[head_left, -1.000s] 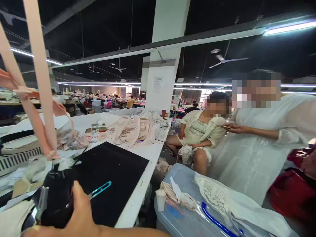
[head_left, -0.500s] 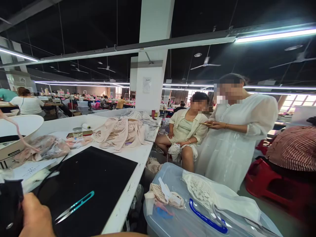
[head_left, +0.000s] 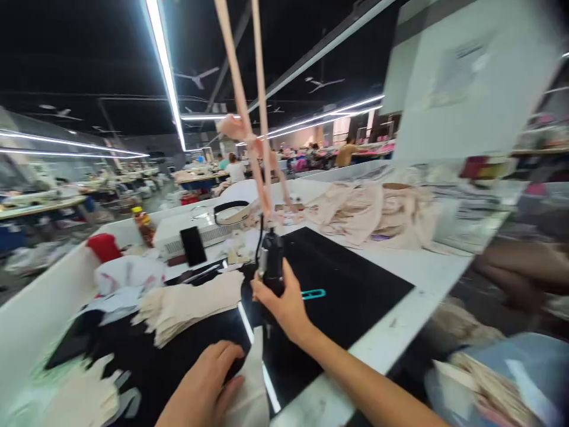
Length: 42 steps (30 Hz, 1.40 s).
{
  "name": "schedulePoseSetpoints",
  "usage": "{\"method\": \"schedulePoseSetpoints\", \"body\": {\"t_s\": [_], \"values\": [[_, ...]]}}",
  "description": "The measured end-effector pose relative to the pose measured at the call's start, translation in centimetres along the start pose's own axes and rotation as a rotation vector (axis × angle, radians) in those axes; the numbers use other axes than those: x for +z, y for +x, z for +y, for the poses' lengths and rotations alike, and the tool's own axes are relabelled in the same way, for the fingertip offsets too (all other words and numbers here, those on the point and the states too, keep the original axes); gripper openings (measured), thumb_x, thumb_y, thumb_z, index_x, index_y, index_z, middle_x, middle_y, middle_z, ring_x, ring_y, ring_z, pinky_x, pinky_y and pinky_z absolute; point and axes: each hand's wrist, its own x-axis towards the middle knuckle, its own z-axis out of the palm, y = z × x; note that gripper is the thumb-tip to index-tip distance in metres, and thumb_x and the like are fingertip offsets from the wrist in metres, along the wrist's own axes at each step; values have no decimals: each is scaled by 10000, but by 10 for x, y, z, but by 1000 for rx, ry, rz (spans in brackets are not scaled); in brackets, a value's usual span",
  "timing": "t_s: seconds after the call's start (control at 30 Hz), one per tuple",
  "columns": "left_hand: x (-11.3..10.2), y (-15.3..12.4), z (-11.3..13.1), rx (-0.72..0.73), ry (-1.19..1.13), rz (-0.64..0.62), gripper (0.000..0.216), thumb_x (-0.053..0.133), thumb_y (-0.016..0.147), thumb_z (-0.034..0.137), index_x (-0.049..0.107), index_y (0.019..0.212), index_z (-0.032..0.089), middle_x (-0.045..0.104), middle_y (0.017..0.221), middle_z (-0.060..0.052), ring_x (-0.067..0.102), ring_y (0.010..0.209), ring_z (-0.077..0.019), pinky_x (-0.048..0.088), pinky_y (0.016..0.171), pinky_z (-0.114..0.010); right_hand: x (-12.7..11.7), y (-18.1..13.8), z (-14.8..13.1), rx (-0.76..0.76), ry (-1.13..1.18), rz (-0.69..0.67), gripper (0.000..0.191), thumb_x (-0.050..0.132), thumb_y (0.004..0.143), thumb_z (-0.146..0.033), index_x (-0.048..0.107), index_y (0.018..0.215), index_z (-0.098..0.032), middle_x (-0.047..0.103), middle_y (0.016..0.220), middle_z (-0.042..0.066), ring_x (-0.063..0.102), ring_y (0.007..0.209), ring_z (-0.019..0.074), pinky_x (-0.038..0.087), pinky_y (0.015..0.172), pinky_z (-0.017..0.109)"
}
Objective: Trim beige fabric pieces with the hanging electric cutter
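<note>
My right hand is closed around a black handheld tool with a cord, held upright over the black mat. Two pink straps hang down from above to just over the tool. My left hand rests at the near edge, fingers curled onto a pale piece of fabric lying on the mat. A teal pair of thread snips lies on the mat just right of my right hand. A stack of cream fabric pieces sits left of the tool.
Beige garments are heaped at the table's far side. A phone leans on a white machine. A red item and a bottle stand at the left wall. A clear bin sits low right. Other workers are far back.
The view has swung left from the two people by the bin to the worktable. My right hand with the black tool is now raised mid-table, and my left hand has come into view.
</note>
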Motion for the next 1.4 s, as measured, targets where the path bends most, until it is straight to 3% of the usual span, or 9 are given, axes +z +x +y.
{"method": "schedulePoseSetpoints", "body": {"t_s": [0.07, 0.2, 0.37, 0.47, 0.7, 0.97, 1.2, 1.4], "values": [[-13, 12, 3, -137, -73, -131, 419, 737, 866, 72, 640, 1209, 292, 736, 1249, -22, 727, 1177, -237, 613, 1049, -359, -2, -2, 5, 15, 41, -13, 317, 788, 819, -349, 591, 1032, -225, 636, 827, -27, 569, 663, 146, 500, 658, 279], [-20, 45, 16, -279, -223, -406, 544, 887, 844, 144, 619, 1302, 262, 617, 1521, -73, 457, 1538, -295, 403, 1288, -501, -2, -6, 5, 8, -36, 2, 327, 787, 835, -380, 613, 1060, -219, 638, 824, -13, 582, 690, 170, 506, 650, 295], [-12, 61, 20, -325, -251, -553, 679, 972, 801, 319, 591, 1355, 225, 580, 1565, -121, 290, 1628, -306, 157, 1365, -587, 0, -8, 3, 36, -51, 5, 314, 777, 821, -389, 613, 1034, -227, 649, 825, -1, 587, 684, 180, 531, 643, 314], [-7, 61, 16, -318, -249, -582, 719, 1007, 743, 392, 612, 1324, 238, 595, 1544, -117, 285, 1628, -337, 111, 1350, -648, 1, -9, 2, 41, -25, -6, 315, 768, 813, -383, 609, 1037, -230, 657, 835, -1, 586, 665, 172, 531, 625, 310], [-10, 48, 8, -325, -199, -610, 847, 934, 780, 601, 563, 1469, 277, 583, 1554, -123, 228, 1636, -390, -2, 1290, -762, 10, -12, -4, 55, 40, -13, 246, 759, 788, -336, 580, 929, -244, 647, 778, -23, 588, 634, 157, 522, 611, 295], [-15, 37, 4, -279, -83, -585, 812, 929, 799, 575, 594, 1467, 257, 595, 1546, -165, 278, 1613, -431, 54, 1257, -814, 25, -20, -5, 71, 115, -66, 228, 766, 773, -291, 592, 915, -248, 616, 750, -47, 552, 631, 143, 516, 621, 278], [-18, 36, 5, -250, -63, -593, 1028, 883, 816, 637, 412, 1650, 265, 438, 1669, -204, 237, 1624, -445, 62, 1256, -817, 32, -26, 0, 51, 58, -61, 244, 769, 742, -280, 601, 915, -240, 633, 774, -46, 562, 678, 148, 511, 654, 274], [-21, 42, 14, -257, -71, -621, 1057, 949, 819, 439, 341, 1678, 337, 368, 1719, -153, 221, 1634, -421, 57, 1262, -806, 34, -30, -4, 52, 73, -70, 260, 751, 740, -288, 636, 968, -243, 681, 812, -12, 612, 714, 182, 553, 688, 310]]}}
